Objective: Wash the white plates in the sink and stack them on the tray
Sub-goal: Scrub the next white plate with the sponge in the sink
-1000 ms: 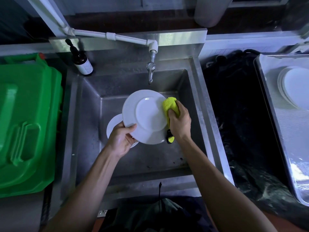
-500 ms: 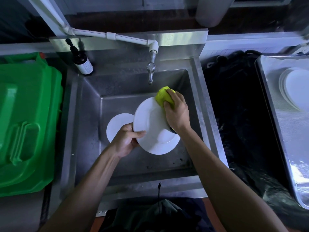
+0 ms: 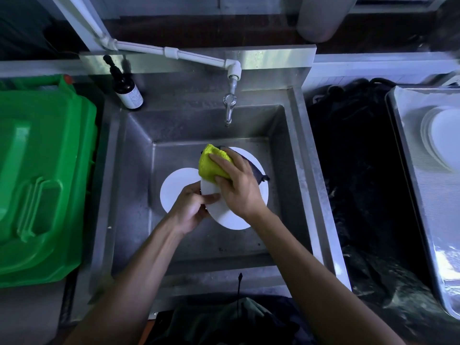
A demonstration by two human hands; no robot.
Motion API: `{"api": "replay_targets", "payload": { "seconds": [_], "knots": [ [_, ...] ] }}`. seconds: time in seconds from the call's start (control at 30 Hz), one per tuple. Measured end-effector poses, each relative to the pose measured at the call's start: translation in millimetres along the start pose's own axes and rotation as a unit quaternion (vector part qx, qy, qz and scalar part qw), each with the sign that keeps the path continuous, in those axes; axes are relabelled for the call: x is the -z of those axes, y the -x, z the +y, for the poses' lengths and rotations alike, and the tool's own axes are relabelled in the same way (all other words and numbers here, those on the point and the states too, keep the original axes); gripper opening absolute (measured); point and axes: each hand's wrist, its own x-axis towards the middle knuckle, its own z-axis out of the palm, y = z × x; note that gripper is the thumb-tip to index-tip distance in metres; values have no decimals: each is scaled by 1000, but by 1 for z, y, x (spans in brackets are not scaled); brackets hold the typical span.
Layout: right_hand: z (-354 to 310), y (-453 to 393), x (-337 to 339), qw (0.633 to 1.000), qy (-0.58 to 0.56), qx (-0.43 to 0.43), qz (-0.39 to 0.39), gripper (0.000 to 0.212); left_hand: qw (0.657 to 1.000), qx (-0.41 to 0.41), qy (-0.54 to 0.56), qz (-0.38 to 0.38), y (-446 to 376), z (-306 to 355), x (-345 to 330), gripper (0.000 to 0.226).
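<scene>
Over the steel sink (image 3: pixel 293 150), my left hand (image 3: pixel 191 207) grips the left rim of a white plate (image 3: pixel 231 217), thumb on its face. My right hand (image 3: pixel 239 188) holds a yellow sponge (image 3: pixel 211 165) with a dark scouring side and presses it on the plate's upper left part. A second white plate (image 3: pixel 174 188) lies flat on the sink floor, partly hidden behind my left hand. A stack of white plates (image 3: pixel 443 135) rests on the metal tray (image 3: pixel 410 170) at the far right.
The tap (image 3: pixel 229 108) hangs over the back of the sink from a white pipe, with no water visible. A dark pump bottle (image 3: pixel 127 88) stands at the sink's back left corner. A green plastic bin (image 3: pixel 42 175) is on the left; dark netting (image 3: pixel 361 183) fills the gap before the tray.
My right hand has swept the sponge from the plate's top edge down and left across its face. The held plate has shifted right in the sink.
</scene>
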Motion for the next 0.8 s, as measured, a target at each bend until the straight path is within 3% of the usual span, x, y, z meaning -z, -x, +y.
{"api": "replay_targets", "payload": {
  "seconds": [0.23,0.43,0.57,0.8],
  "knots": [
    [7,4,0,1000,-11,-11,20,50,1000,-6,-13,2,1,2,0,28],
    [24,-19,10,994,-25,-78,75,47,1000,0,-7,-2,7,9,-2,54],
    [39,-25,18,984,-57,-141,93,49,1000,-13,10,10,9,11,-3,45],
    [44,-17,17,980,-48,-171,87,51,998,-16,45,32,7,6,-5,39]
  ]
}}
